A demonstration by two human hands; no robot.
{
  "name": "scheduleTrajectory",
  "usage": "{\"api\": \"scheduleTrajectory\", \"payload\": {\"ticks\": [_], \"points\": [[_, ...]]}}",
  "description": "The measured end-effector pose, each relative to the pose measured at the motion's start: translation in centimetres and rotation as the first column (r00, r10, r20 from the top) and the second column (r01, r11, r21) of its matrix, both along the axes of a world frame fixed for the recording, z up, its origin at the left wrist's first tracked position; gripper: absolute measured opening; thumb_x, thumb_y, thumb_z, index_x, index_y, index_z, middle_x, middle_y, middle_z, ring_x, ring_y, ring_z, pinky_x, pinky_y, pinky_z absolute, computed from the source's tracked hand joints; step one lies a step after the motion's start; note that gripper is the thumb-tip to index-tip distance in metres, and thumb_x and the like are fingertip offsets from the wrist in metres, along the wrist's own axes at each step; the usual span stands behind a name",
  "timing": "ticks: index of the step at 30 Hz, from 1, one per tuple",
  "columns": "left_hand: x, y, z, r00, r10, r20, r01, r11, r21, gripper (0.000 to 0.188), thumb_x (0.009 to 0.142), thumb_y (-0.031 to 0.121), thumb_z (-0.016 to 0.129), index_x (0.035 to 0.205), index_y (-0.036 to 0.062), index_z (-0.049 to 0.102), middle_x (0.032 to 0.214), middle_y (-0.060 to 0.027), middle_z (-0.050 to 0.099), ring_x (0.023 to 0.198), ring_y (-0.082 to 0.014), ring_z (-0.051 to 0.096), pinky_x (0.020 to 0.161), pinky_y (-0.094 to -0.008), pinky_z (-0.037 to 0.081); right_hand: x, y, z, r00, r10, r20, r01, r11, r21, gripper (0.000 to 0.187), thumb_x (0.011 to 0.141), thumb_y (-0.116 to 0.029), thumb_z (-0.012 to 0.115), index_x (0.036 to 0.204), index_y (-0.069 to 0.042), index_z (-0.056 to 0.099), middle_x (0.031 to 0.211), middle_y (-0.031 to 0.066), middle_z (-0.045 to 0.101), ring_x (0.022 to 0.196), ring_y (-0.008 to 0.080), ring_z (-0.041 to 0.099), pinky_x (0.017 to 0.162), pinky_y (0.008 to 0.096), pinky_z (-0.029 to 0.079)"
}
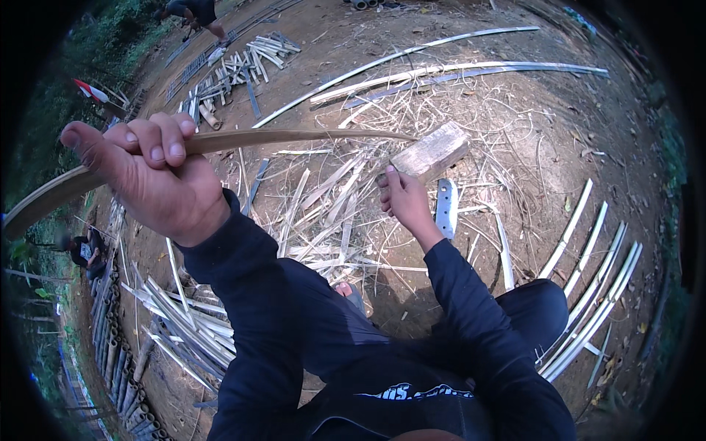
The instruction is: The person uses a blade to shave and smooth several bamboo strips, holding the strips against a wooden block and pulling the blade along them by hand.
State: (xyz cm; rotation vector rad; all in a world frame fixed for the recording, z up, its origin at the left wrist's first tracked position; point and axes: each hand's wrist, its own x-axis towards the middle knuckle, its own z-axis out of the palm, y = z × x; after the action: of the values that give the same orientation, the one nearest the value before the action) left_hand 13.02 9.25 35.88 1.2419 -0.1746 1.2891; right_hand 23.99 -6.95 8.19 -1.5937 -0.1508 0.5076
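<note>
My left hand, raised at the left, is wrapped round a long bamboo strip. The strip bows from the left rim across to the right, where its thin tip reaches the far edge of a worn wooden block. Close to the near left corner of that block is my right hand, its fingers curled closed. A small dark bit shows at its fingertips, too little to name. A flat metal blade with holes lies on the ground beside my right wrist.
Bamboo shavings litter the ground before me. Long split strips lie beyond, others at the right and a bundle at the left. Stacked bamboo poles line the left edge. Two people are farther off.
</note>
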Motion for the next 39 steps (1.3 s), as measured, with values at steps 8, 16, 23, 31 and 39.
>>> {"api": "scheduleTrajectory", "payload": {"ticks": [8,16,23,31,39], "points": [[-1.0,6.3,2.8,0.999,0.004,0.035,0.001,0.990,-0.139,0.056,0.097,0.061,0.049,0.077,0.0089,0.046,0.060,0.0007,0.029,0.055,-0.0143,0.030,0.057,-0.0315,0.032,0.8,-12.5,-19.1,0.980,0.176,-0.087,-0.155,0.419,-0.895,0.050,0.091,-0.041,0.059,0.111,0.004,0.069,0.114,0.0275,0.067,0.110,0.0403,0.065,0.095,0.0465,0.051],[-2.0,9.2,-0.5,0.974,-0.212,0.076,0.218,0.973,-0.073,0.072,0.091,0.079,0.039,0.077,0.0103,0.054,0.062,0.0019,0.032,0.054,-0.0122,0.028,0.054,-0.0294,0.025,-5.5,-9.6,-22.8,0.973,0.158,-0.165,-0.183,0.106,-0.977,0.057,0.084,-0.037,0.070,0.127,-0.001,0.057,0.131,0.0194,0.059,0.119,0.0391,0.059,0.099,0.0455,0.048],[-2.1,9.2,-0.7,0.854,-0.508,0.108,0.506,0.861,0.050,0.067,0.087,0.079,0.039,0.078,0.0129,0.048,0.061,0.0032,0.031,0.057,-0.0120,0.027,0.057,-0.0280,0.027,-3.5,-10.8,-24.7,0.997,0.013,-0.075,-0.075,0.376,-0.924,0.067,0.073,-0.028,0.080,0.120,0.007,0.048,0.118,0.0251,0.061,0.112,0.0375,0.063,0.096,0.0432,0.052],[-1.7,7.6,-0.3,0.841,-0.540,0.023,0.531,0.832,0.160,0.061,0.085,0.076,0.046,0.071,0.0174,0.040,0.062,0.0049,0.030,0.058,-0.0110,0.027,0.057,-0.0279,0.027,-2.2,-8.1,-18.2,0.959,-0.230,0.168,0.266,0.512,-0.817,0.063,0.075,-0.041,0.080,0.110,0.007,0.056,0.099,0.0284,0.068,0.096,0.0397,0.069,0.083,0.0435,0.054],[-1.9,7.1,-1.1,0.662,-0.750,0.012,0.714,0.635,0.295,0.057,0.087,0.073,0.050,0.070,0.0200,0.039,0.063,0.0079,0.032,0.057,-0.0094,0.030,0.055,-0.0273,0.029,-7.3,-7.2,-3.3,0.870,-0.492,0.030,0.492,0.864,-0.108,0.032,0.092,-0.028,0.071,0.098,0.002,0.061,0.070,0.0082,0.062,0.068,0.0143,0.063,0.062,0.0296,0.049]]}}
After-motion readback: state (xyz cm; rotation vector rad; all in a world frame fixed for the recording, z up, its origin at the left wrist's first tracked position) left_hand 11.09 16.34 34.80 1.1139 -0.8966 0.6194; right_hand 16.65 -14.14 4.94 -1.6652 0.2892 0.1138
